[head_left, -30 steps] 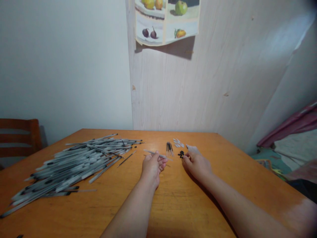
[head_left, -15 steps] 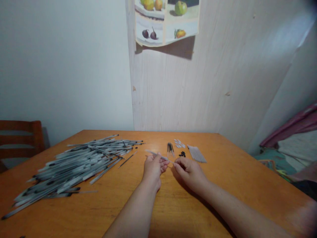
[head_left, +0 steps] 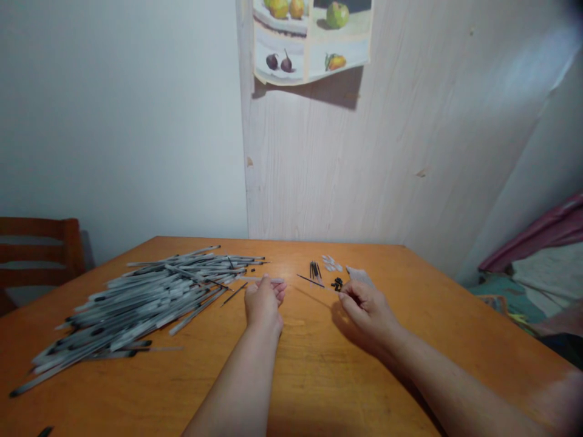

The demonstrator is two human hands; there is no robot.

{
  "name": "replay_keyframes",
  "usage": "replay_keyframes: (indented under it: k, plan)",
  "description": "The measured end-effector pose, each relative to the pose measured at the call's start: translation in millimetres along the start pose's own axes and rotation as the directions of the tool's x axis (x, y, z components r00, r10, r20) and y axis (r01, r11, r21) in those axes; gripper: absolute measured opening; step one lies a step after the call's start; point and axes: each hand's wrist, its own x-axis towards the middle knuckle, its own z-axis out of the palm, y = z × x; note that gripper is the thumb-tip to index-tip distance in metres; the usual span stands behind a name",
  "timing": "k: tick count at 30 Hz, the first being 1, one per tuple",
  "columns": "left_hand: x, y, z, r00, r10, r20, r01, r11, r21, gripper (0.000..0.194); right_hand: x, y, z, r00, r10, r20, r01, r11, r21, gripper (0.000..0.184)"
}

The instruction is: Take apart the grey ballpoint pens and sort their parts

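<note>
Between the thumb and fingers of my left hand [head_left: 265,300] lies a clear pen barrel [head_left: 277,280], held roughly level. My right hand [head_left: 364,303] pinches the clear end of an ink refill [head_left: 312,281], whose dark part points left toward the middle of the table. The barrel and the refill are apart. Just beyond my right fingers sit small black plugs [head_left: 337,283]. Several dark refills [head_left: 315,270] lie side by side behind the held one. Clear barrels [head_left: 359,276] in a row are partly hidden by my right hand.
A large heap of pens [head_left: 150,297] spreads over the left of the wooden table [head_left: 314,376]. Small clear caps [head_left: 331,263] lie at the back right. One loose refill [head_left: 234,294] rests beside the heap. A wooden chair [head_left: 40,249] stands at the left.
My hands have moved apart, left hand to the left with the barrel, right hand to the right with the refill. The refill has come out of the barrel.
</note>
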Motion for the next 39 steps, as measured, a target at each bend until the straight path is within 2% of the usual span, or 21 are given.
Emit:
replay_keyframes:
  k: [3,7,15,30,39]
  plan:
    - [2,-2,-0.4,1.0,0.01,-0.009,-0.01,1.0,0.004,0.018,0,-3,3,0.998,0.021,-0.054,-0.026,0.996,-0.084,0.025]
    - [3,-6,-0.2,0.999,0.019,0.026,-0.02,0.998,0.06,0.019,0,-14,9,0.995,0.046,-0.093,-0.072,0.954,-0.292,0.028]
    - [8,-13,-1.1,0.996,0.059,0.07,-0.068,0.99,0.127,0.027,16,-22,23,0.995,0.094,0.023,-0.066,0.831,-0.553,0.031]
    - [8,-15,1.9,0.997,0.045,0.056,-0.052,0.99,0.13,0.019,46,-25,53,0.975,0.144,0.166,-0.004,0.768,-0.641,0.036]
    - [7,-15,2.6,0.998,0.043,0.051,-0.05,0.987,0.149,0.019,53,-28,65,0.975,0.156,0.16,-0.019,0.769,-0.639,0.036]
